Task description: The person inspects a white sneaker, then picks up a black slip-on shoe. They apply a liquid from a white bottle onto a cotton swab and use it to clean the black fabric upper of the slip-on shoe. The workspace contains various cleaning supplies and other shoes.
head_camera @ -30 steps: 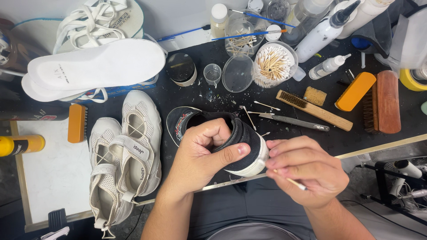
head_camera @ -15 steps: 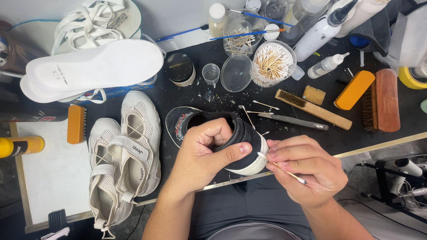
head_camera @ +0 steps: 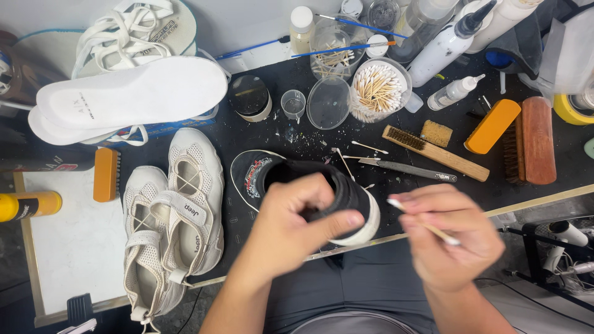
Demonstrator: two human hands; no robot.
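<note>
The left hand [head_camera: 291, 226] holds a black sneaker [head_camera: 334, 195] with a white rubber sole, fingers curled into the opening and thumb pressed on its side, so that grip is closed around the shoe at the near edge of the dark surface [head_camera: 278, 139]. Just right of the sneaker, the right hand [head_camera: 455, 241] pinches a cotton swab [head_camera: 424, 224] between thumb and fingertips. Half a second ago the swab's tip touched the white sole edge; now it has lifted off to the right, apart from the shoe, and both hands are blurred with motion, so contact with the sole has broken. Left of the sneaker lie a pair of pale mesh shoes [head_camera: 176, 213]. Beyond the sneaker sit a wooden-handled wire brush [head_camera: 433, 151], then a clear tub of cotton swabs [head_camera: 377, 89], and, far left of it, white insoles [head_camera: 133, 93].
</note>
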